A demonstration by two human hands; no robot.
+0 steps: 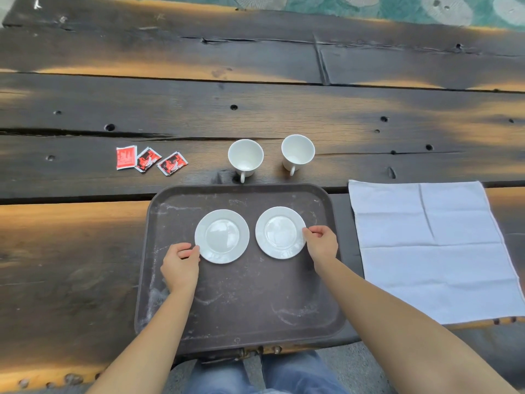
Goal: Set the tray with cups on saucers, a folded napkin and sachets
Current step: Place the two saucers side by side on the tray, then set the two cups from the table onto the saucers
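Table — tray, 2 cups, napkin, sachets.

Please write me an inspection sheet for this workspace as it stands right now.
Surface: dark, worn wooden table with cracks and holes.
Job's things: brown tray holds two white saucers, left saucer and right saucer, side by side. Two empty cups, left cup and right cup, stand on the table beyond the tray. Three red sachets lie left of the cups. White napkin lies unfolded, right of the tray.
Clutter: nothing seen.
Grippers: left hand touches the left saucer's rim; right hand touches the right saucer's rim.
Cables: nothing seen.
Surroundings: patterned green floor beyond the table.
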